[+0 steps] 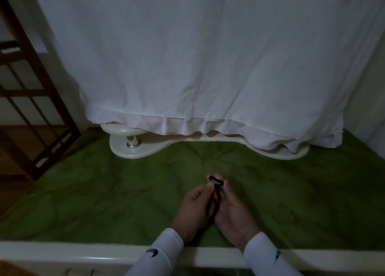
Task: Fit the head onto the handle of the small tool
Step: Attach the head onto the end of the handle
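A small dark tool is held between both hands above the green cloth (pixel 104 192). Its black, oblong head (pixel 216 180) sits at the top, pinched at its ends by fingertips of both hands. The thin dark handle (pixel 211 202) runs down from the head between the palms. My left hand (pixel 193 211) curls around the handle from the left. My right hand (pixel 233 211) closes on it from the right, its fingers up at the head. The dim light hides whether head and handle are joined.
A cream plastic base (pixel 133 148) with a short post stands at the back under a hanging white sheet (pixel 198 67). A brown wooden frame (pixel 31 88) leans at the left. A cream rail (pixel 62 252) runs along the near edge.
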`<state>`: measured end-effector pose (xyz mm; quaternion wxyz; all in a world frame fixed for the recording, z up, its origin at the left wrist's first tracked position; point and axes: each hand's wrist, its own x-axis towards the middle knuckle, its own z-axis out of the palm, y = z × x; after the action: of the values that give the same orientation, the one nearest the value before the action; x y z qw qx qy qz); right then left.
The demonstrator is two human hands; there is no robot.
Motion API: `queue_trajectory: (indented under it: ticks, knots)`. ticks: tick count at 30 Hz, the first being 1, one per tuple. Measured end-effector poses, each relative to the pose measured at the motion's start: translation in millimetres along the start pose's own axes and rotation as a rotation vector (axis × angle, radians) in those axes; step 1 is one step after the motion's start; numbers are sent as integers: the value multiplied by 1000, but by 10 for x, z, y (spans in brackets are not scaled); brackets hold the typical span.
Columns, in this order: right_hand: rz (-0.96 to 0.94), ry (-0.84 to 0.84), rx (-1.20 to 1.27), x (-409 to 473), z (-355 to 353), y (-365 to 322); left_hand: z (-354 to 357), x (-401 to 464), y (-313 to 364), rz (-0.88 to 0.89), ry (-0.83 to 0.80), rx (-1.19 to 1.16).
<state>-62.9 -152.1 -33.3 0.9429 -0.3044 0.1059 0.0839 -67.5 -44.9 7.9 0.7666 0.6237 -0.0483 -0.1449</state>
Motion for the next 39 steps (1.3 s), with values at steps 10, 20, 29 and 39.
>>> queue_trajectory:
  ticks: [10, 20, 29, 39]
  knots:
    - [7, -5, -30, 13, -11, -1, -15, 19, -38, 2, -5, -4]
    - [-3, -6, -46, -10, 17, -10, -28, 24, -79, 30, -1, 5]
    - [2, -8, -69, -19, 6, -14, -36, 15, -69, 36, -17, 34]
    - [-9, -15, -71, -1, -10, -4, -74, 9, -70, 23, -73, 42]
